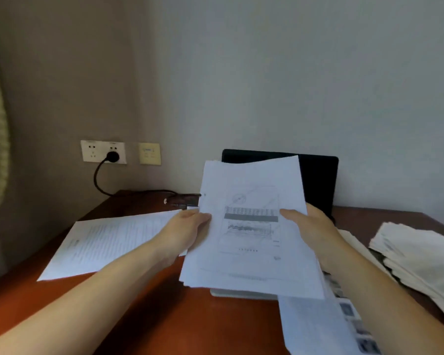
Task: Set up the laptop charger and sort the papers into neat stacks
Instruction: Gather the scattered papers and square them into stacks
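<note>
Reddish wooden desk (164, 316), black plug (112, 156) seated in the wall socket (92, 151) at left of frame. Mid-frame, my left hand (187, 226) and right hand (310, 226) each pinch a side of the paper bundle (251, 239), raised before the laptop (318, 180). I should tap its edges square before laying it down. Print's too blurred to read.

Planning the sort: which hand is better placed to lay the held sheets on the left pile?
Probably left: left hand grips held sheets beside the left pile; right hand lies farther.
</note>
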Available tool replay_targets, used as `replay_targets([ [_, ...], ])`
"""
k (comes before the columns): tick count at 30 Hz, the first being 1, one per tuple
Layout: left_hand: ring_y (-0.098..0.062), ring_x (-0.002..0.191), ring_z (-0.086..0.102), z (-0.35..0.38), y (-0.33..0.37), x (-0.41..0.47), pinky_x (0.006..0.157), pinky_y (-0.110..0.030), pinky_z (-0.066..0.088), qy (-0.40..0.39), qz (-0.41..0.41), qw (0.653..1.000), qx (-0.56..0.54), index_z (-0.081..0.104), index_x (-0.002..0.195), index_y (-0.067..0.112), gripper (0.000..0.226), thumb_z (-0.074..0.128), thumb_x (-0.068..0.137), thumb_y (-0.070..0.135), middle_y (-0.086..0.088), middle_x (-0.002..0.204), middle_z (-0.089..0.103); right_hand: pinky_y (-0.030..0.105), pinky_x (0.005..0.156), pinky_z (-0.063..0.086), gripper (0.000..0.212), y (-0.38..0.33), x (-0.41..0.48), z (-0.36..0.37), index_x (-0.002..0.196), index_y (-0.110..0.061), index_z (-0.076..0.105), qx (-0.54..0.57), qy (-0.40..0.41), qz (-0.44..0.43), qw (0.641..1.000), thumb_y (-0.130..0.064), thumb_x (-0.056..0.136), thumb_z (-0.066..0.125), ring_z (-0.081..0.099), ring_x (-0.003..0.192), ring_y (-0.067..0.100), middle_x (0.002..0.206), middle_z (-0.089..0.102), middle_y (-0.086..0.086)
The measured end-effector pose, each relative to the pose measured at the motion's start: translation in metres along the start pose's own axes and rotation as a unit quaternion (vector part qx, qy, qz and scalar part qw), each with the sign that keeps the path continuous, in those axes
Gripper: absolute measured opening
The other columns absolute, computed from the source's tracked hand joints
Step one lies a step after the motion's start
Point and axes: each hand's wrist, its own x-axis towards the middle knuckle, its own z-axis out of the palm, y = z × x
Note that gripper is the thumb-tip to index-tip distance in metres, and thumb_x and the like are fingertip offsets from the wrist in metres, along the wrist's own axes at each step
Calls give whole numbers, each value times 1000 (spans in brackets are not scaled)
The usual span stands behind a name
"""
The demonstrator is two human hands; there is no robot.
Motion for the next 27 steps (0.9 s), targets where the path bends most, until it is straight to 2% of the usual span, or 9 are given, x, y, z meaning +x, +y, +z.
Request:
replay_targets([
  [4, -16, 60, 54, 48, 12, -9, 56, -22, 42, -66, 30, 979, 188, 62, 79, 8, 32, 51, 105, 25, -6, 73, 61, 31, 70, 54, 14, 11, -18, -67, 89, -26, 69, -111, 64, 40, 991, -14, 93, 63, 69, 80, 17, 89, 73, -6],
  [6, -13, 52, 50, 71, 16, -17, 47, -19, 39, -114, 29, 965, 233, 62, 76, 8, 34, 53, 104, 24, -2, 62, 57, 31, 66, 47, 12, 18, -28, -94, 88, -18, 68, -163, 88, 42, 982, -11, 91, 59, 63, 75, 20, 86, 70, -1],
  [8, -7, 45, 54, 91, 17, -25, 45, -14, 40, -148, 29, 952, 268, 67, 77, 7, 32, 57, 104, 23, 4, 57, 63, 31, 63, 39, 9, 27, -35, -116, 90, -10, 66, -197, 96, 43, 975, -8, 90, 57, 56, 74, 21, 85, 64, 4],
  [11, -7, 51, 59, 112, 15, -29, 58, -19, 51, -152, 37, 930, 333, 75, 83, 5, 30, 63, 100, 28, -4, 66, 72, 31, 68, 43, 14, 39, -42, -138, 103, -12, 63, -249, 86, 34, 964, -6, 92, 56, 60, 87, 21, 98, 65, 2],
  [14, -15, 64, 64, 126, 10, -27, 75, -30, 56, -141, 51, 905, 397, 77, 82, 4, 36, 66, 97, 34, -7, 73, 76, 30, 78, 49, 32, 51, -46, -150, 124, -13, 57, -280, 77, 17, 957, -5, 93, 59, 60, 104, 21, 116, 63, -1],
  [17, -13, 64, 66, 138, 3, -27, 71, -26, 53, -140, 77, 874, 459, 75, 69, 15, 37, 65, 96, 37, -3, 69, 74, 25, 71, 44, 41, 62, -49, -156, 131, -17, 52, -307, 74, 16, 949, -7, 93, 62, 55, 99, 16, 113, 57, -5],
  [20, -13, 70, 68, 144, -5, -27, 81, -29, 58, -127, 95, 854, 496, 75, 69, 16, 33, 66, 94, 35, 2, 66, 70, 26, 71, 42, 47, 74, -51, -160, 136, -18, 49, -351, 68, 13, 934, -12, 92, 65, 54, 91, 16, 104, 58, -6],
  [24, -13, 76, 68, 145, -15, -22, 83, -32, 59, -110, 109, 861, 484, 73, 79, 18, 30, 69, 92, 45, 2, 75, 70, 30, 75, 43, 51, 80, -51, -162, 136, -20, 49, -430, 88, 2, 898, -20, 89, 70, 56, 93, 20, 107, 58, -2],
  [27, -10, 75, 60, 138, -17, -23, 75, -28, 51, -101, 119, 861, 483, 58, 73, 26, 35, 69, 90, 55, 8, 73, 60, 33, 72, 45, 50, 73, -50, -154, 131, -23, 52, -484, 93, -23, 870, -21, 86, 72, 56, 92, 20, 106, 58, -2],
])
